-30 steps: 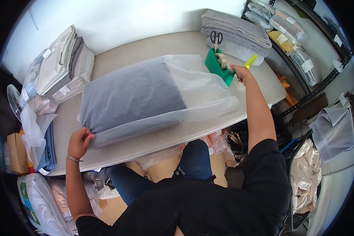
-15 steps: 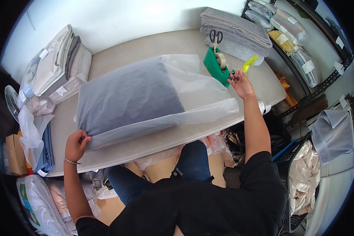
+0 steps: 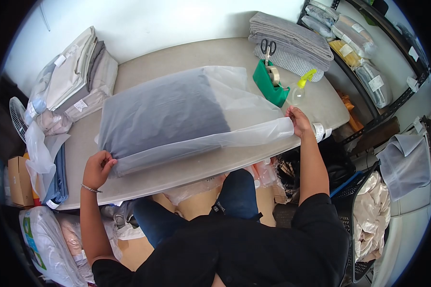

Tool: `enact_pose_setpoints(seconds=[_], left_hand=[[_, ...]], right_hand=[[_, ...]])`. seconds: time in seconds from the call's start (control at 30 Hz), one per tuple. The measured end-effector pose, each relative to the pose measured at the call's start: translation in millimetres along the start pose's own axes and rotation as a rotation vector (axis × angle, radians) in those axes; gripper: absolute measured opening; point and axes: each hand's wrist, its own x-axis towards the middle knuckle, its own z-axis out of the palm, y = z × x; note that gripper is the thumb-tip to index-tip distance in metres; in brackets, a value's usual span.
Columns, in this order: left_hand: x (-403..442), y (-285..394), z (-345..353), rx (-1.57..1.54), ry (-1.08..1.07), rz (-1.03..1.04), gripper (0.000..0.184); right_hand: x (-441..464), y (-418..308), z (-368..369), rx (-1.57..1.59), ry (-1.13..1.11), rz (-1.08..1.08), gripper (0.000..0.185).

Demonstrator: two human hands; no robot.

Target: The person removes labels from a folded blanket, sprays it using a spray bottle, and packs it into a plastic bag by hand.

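Note:
A translucent plastic bag (image 3: 254, 107) lies lengthwise on the table, with a dark grey folded cloth (image 3: 177, 105) showing through its left and middle part. My left hand (image 3: 98, 169) is closed on the bag's near left corner, thumb and fingers pinched together. At the bag's right end, my right hand (image 3: 299, 122) pinches the near edge of the plastic. Just beyond that hand stand a green tape dispenser (image 3: 268, 87) with scissors (image 3: 268, 49) upright in it and a clear spray bottle (image 3: 298, 94) with a yellow-green head.
Folded grey towels (image 3: 292, 38) are stacked at the back right. Pale folded fabrics (image 3: 69, 71) are piled at the left end of the table (image 3: 167, 55). A rack (image 3: 388, 79) of bagged textiles stands right, above a black basket (image 3: 345, 210) of cream cloth.
My right hand has come down from beside the tape dispenser and spray bottle to the bag's right end and closed on its edge. My left hand keeps its pinch on the corner.

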Motion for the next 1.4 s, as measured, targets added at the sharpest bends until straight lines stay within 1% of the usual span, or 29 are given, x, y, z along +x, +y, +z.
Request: enact_pose_setpoints(seconds=[0.03,0.1,0.13,0.2,0.23,0.3,0.43,0.57,0.63,0.67,0.73,0.8,0.87,0.93,0.97,1.0,1.03,1.07,1.1,1.13,1.17,1.2,1.27,1.3,1.37,1.4], left_hand=[[0,-1,1,0.003,0.001,-0.006,0.022],[1,-5,1,-0.021,0.009,0.022,0.022],[1,-4,0,-0.016,0.014,0.015,0.022],[1,-1,-1,-0.017,-0.011,-0.01,0.022],[1,-1,-2,-0.015,-0.004,-0.021,0.022],[1,-2,-2,-0.033,-0.013,-0.007,0.022],[1,-2,-4,-0.037,-0.034,-0.026,0.021],[3,-7,-3,-0.038,-0.033,0.015,0.023],[2,-7,-3,-0.04,-0.015,0.022,0.024],[1,-8,-1,-0.033,-0.004,0.052,0.025],[1,-8,-6,-0.015,0.012,0.078,0.025],[1,-7,-5,-0.014,-0.004,0.071,0.026],[1,-11,-5,-0.017,-0.008,0.072,0.027],[5,-14,-2,-0.023,-0.021,0.072,0.027],[6,-16,-2,-0.03,-0.02,0.096,0.027],[5,-18,-2,-0.034,-0.014,0.113,0.027],[5,-18,-3,-0.032,-0.013,0.087,0.027],[5,-17,-4,-0.035,-0.021,0.106,0.027],[5,-17,-6,-0.035,-0.029,0.126,0.028],[5,-19,-6,-0.029,-0.026,0.104,0.028],[6,-21,-5,-0.042,-0.021,0.124,0.029],[6,-22,-4,-0.058,-0.013,0.148,0.029],[7,-21,-6,-0.055,-0.027,0.119,0.029],[7,-20,-7,-0.052,-0.045,0.099,0.029],[7,-20,-6,-0.059,-0.037,0.092,0.03],[7,-21,-6,-0.067,-0.038,0.088,0.031]], right_hand=[[2,1,3,0.001,-0.005,0.004,0.018],[5,-2,13,-0.199,0.251,0.105,0.013],[4,-4,20,-0.198,0.242,0.107,0.013],[8,-6,31,-0.303,0.38,0.058,0.014],[11,-6,34,-0.307,0.368,0.06,0.014],[17,-6,34,-0.365,0.415,0.002,0.016],[31,1,23,-0.451,0.421,-0.104,0.022],[45,11,7,-0.564,0.452,-0.152,0.022],[42,13,6,-1.268,0.636,-0.237,0.022],[41,12,5,-1.279,0.624,-0.257,0.022],[35,22,-10,-0.927,0.505,-0.274,0.019],[3,27,-13,-0.067,0.265,-0.098,0.017],[-24,22,-10,-0.135,0.399,-0.125,0.015],[-61,-6,-13,-0.063,0.342,-0.177,0.007],[-85,-25,20,-0.067,0.453,-0.261,0.008],[-98,-40,37,-0.048,0.394,-0.37,0.012],[-120,-57,77,-0.021,0.338,-0.446,0.013],[-133,-66,112,-0.068,0.257,-0.516,0.012],[-142,-70,147,-0.137,0.117,-0.562,0.011],[-149,-69,182,-0.203,-0.021,-0.61,0.01],[-156,-65,220,-0.344,-0.154,-0.655,0.009],[-164,-59,262,-0.459,-0.286,-0.67,0.007],[-173,-43,336,-0.682,-0.517,-0.542,0.01],[-170,-28,367,-0.778,-0.621,-0.631,0.017],[-165,-7,416,-0.964,-0.725,-0.658,0.019],[-162,2,434,-1.018,-0.746,-0.633,0.021]])
